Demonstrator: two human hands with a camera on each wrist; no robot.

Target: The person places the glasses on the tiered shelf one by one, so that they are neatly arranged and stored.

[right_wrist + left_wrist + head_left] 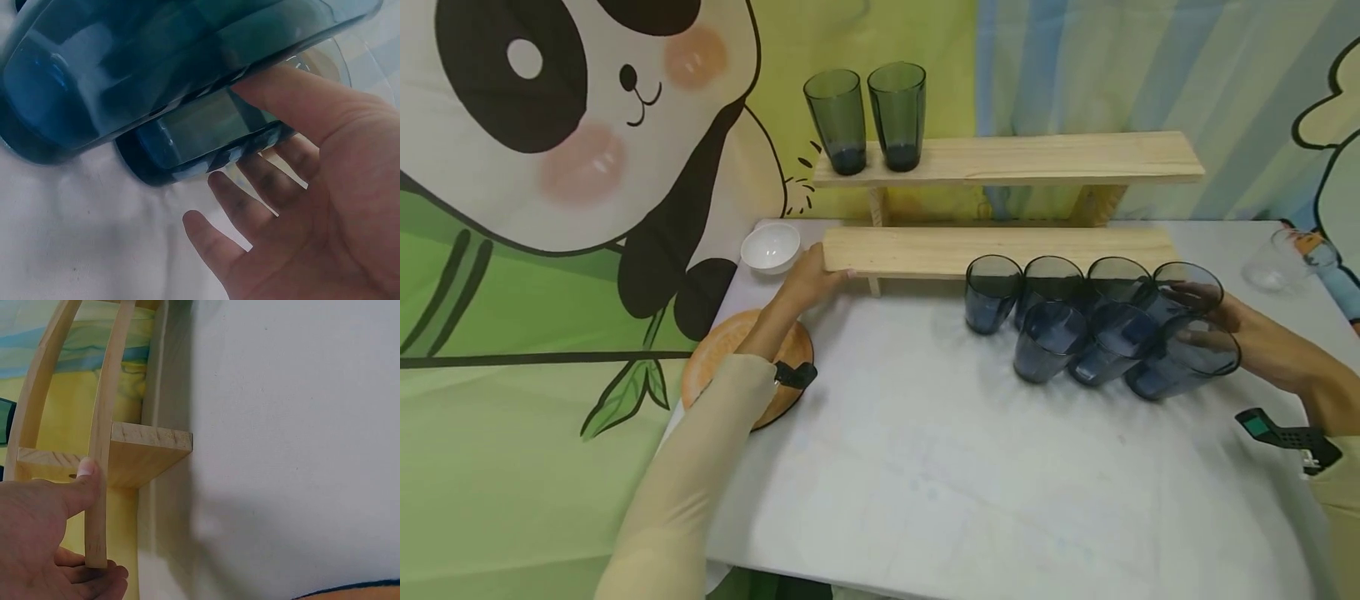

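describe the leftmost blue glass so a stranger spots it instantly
On the white table is a pale stepped wooden shelf. Before its lower board, seven smoky blue tapered glasses cluster. The wanted glass is farthest left, ending the back row.

- Head: above the table [925, 467], facing forward and down, shelf [1000, 252] at twelve o'clock.
- Left wrist: close, sharing head's shelf (upright here, at ten o'clock).
- Right wrist: nearest, sharing head's glasses [156, 69], at eleven o'clock.

Left hand [47, 531] around end of wooden shelf [105, 412]
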